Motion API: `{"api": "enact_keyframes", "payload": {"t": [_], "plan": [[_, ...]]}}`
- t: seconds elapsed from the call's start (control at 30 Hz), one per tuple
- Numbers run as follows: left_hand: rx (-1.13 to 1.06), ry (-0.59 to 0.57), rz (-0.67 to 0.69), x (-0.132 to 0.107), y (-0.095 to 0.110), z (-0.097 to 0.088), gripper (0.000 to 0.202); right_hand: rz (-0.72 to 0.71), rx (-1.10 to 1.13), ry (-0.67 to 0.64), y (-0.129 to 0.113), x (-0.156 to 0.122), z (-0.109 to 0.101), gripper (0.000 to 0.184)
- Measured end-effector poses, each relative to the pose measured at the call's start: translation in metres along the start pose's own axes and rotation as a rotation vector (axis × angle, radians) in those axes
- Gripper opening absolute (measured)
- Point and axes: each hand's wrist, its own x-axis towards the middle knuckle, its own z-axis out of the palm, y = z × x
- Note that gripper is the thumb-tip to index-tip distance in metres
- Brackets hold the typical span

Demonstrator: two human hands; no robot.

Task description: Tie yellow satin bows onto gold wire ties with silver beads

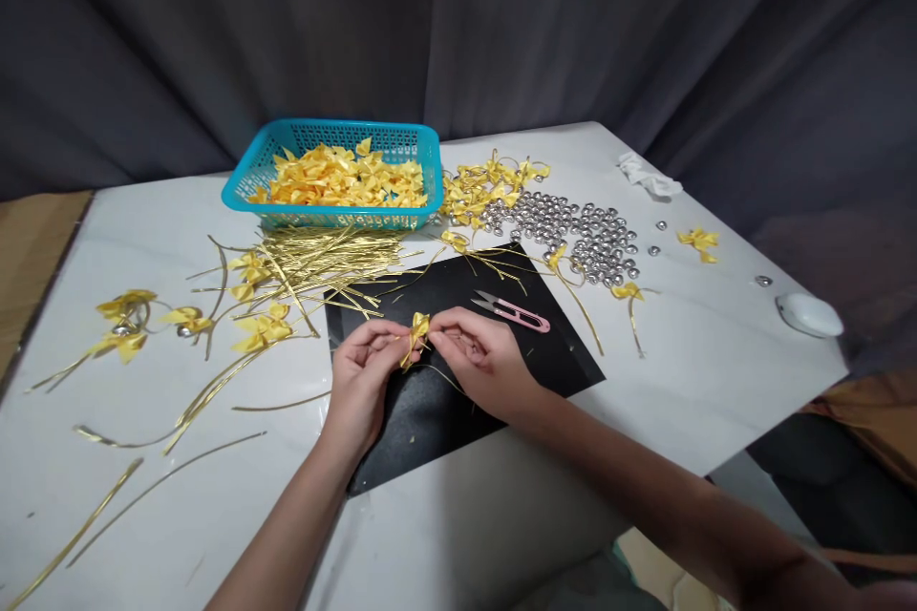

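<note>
Above the black mat (401,439), my left hand (365,370) is closed, pinching a small yellow ribbon bow (419,329) between thumb and fingers. My right hand (487,358) is closed too, its thumb and index finger meeting at the bow's right side. A thin gold tie (444,376) trails from below the bow towards the right palm. Pink-handled thread snips (517,312) lie on the mat just beyond my right hand. To the left, a pile of gold twist ties (322,258) spreads over the table.
A blue basket (236,194) full of yellow ribbon bows stands at the back. Silver heart-shaped beads (544,220) are heaped right of it. Bows with gold ties (265,329) lie scattered on the left. A white computer mouse (809,315) sits near the right edge, and a crumpled white piece (647,176) lies behind.
</note>
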Motion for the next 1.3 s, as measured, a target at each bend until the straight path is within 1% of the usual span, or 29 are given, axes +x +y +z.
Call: {"api": "enact_keyframes", "payload": {"t": [0.13, 0.27, 0.4, 0.5, 0.63, 0.73, 0.87, 1.03, 1.3], "plan": [[0.004, -0.02, 0.015, 0.0, -0.001, 0.0, 0.01, -0.093, -0.093, 0.043, -0.001, -0.001, -0.002, 0.013], [0.02, -0.027, 0.047, 0.0, -0.002, -0.001, 0.008, -0.177, -0.125, 0.066, -0.004, -0.001, -0.004, 0.012], [0.047, -0.032, 0.081, -0.001, -0.003, -0.002, 0.007, -0.202, -0.118, 0.068, -0.005, -0.001, -0.005, 0.012], [0.074, -0.042, 0.111, -0.001, -0.004, -0.003, 0.007, -0.154, -0.066, 0.059, -0.005, -0.001, -0.004, 0.013], [0.068, -0.042, 0.119, -0.001, -0.004, -0.004, 0.007, 0.054, 0.141, -0.024, 0.001, 0.0, -0.001, 0.012], [0.043, -0.044, 0.094, -0.001, -0.004, -0.005, 0.007, 0.13, 0.233, -0.058, 0.006, 0.002, 0.002, 0.014], [0.013, -0.045, 0.067, 0.0, -0.004, -0.004, 0.007, 0.136, 0.257, -0.063, 0.009, 0.005, 0.004, 0.017], [0.001, -0.049, 0.065, -0.001, -0.003, -0.003, 0.007, 0.118, 0.268, -0.057, 0.011, 0.005, 0.005, 0.017], [-0.005, -0.048, 0.048, -0.001, -0.003, -0.004, 0.007, 0.037, 0.222, -0.062, 0.017, 0.005, 0.006, 0.018]]}}
